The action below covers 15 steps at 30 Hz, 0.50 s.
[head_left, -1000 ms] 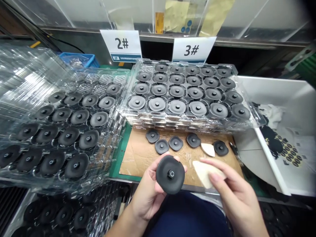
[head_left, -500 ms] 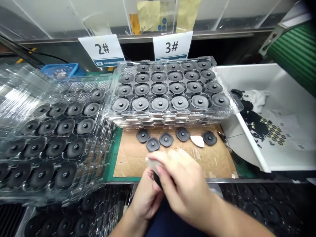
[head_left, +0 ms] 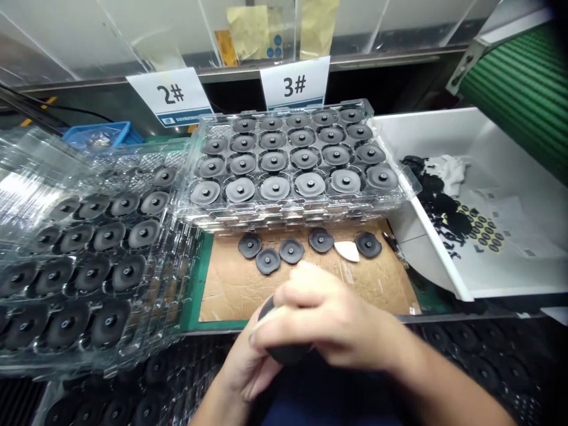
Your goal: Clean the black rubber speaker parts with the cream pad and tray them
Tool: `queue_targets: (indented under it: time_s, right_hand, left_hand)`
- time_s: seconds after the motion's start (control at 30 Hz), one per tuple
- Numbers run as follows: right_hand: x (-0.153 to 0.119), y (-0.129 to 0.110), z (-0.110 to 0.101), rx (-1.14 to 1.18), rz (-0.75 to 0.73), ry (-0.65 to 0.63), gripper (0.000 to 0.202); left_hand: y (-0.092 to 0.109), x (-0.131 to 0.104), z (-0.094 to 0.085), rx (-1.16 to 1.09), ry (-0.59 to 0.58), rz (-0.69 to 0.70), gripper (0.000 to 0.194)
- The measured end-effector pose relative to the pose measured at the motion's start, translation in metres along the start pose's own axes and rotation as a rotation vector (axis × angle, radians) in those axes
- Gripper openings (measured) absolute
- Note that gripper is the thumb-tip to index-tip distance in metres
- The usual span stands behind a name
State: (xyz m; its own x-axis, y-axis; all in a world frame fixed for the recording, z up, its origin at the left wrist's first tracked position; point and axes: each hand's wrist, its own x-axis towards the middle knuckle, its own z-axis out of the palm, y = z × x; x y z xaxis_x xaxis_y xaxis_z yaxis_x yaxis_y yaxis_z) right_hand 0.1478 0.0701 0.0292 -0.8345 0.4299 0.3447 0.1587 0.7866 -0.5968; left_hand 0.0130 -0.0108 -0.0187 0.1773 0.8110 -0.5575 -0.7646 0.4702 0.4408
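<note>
Near the front edge of the bench, my left hand is closed on a black rounded part, mostly hidden by my fingers. My right hand lies over that part, its fingers closed round a thin pale piece whose edge shows against the black surface. What the pale piece is, I cannot make out. Beyond my hands, several black rounded-square discs with centre studs lie on a cardboard sheet. Among them is a cream wedge-shaped piece.
Stacked clear trays of black discs stand behind the cardboard, with more trays at left. A white bin with black scraps is at right, a slim tool beside it. A blue basket sits far left.
My right hand has turned and shifted slightly over the held black part, and more of that part shows below my fingers. The whole view has shifted a little.
</note>
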Motion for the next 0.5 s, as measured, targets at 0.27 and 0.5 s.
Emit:
queue_targets:
  time_s: [0.27,0.5]
  right_hand:
    - [-0.073,0.044,0.059,0.149,0.734,0.28,0.027]
    - [-0.1,0.044,0.079,0.151,0.834,0.288,0.024]
  left_hand:
    - [0.004,-0.001,-0.013,-0.181,-0.211,-0.143,0.048]
    - [0.005,0.002,-0.007,-0.132,-0.246,-0.163,0.053]
